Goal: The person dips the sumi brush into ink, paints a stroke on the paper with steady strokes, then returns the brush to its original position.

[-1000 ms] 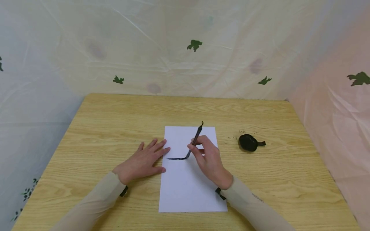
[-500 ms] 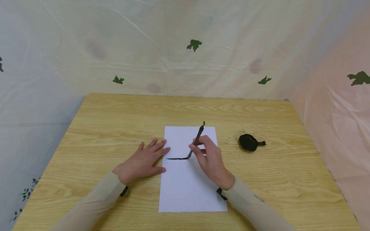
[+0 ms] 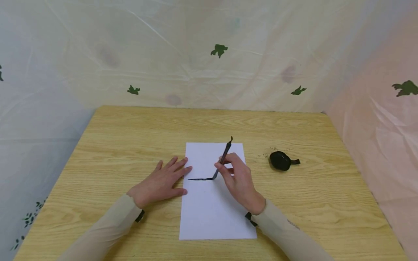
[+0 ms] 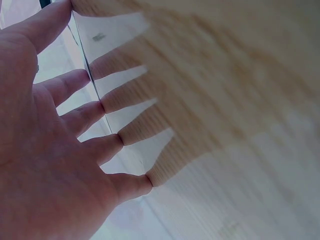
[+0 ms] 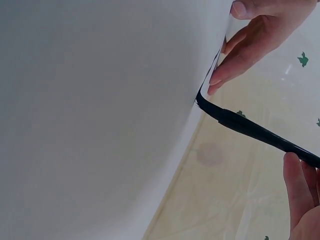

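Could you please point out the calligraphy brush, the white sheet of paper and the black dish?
Calligraphy brush [image 5: 256, 131]: right wrist view, on its dark handle.
White sheet of paper [image 3: 209, 214]: head view, on its bare lower part.
Black dish [image 3: 282, 168]: head view, on its near side.

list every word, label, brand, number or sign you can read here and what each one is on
No readable text anywhere.
Beige right sleeve: small dark marking, too small to read.
Light wood-grain table: tiny dark marks beside the round black dish with a short handle, too small to tell whether they are writing.
White rectangular paper sheet: one black, roughly horizontal stroke, no readable word.
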`<state>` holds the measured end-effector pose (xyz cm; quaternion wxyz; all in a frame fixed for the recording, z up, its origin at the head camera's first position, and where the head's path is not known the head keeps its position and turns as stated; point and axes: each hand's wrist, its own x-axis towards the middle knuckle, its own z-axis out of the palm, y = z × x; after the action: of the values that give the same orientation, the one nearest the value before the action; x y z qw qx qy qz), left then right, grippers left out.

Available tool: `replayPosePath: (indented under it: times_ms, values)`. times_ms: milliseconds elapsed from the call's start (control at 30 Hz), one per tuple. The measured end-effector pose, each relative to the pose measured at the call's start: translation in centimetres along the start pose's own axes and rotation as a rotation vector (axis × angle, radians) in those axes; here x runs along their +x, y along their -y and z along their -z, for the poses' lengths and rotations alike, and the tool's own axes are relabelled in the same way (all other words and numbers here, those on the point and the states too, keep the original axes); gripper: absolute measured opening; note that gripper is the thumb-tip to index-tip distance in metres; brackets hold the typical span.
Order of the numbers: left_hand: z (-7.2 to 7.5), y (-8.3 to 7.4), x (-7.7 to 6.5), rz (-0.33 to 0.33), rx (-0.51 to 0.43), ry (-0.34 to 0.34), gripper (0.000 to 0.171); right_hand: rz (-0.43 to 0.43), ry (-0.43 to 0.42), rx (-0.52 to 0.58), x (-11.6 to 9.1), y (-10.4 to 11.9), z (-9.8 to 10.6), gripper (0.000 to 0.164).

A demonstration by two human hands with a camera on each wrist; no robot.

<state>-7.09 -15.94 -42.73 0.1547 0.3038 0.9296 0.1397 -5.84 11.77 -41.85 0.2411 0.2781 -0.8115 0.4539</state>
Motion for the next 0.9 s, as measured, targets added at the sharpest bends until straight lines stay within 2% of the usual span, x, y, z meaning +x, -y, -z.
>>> replayPosePath:
  times_ms: [333, 900]
  values:
    - [-0.03, -0.02, 0.02, 0.015, 0.005, 0.010, 0.075, 0.031, -0.031, -0.017, -0.06, -0.45, 0.07, 0.035]
    - [-0.16, 0.08, 0.11, 0.009, 0.004, 0.012, 0.075, 0.008, -0.039, -0.026, -0.20, -0.34, 0.59, 0.036]
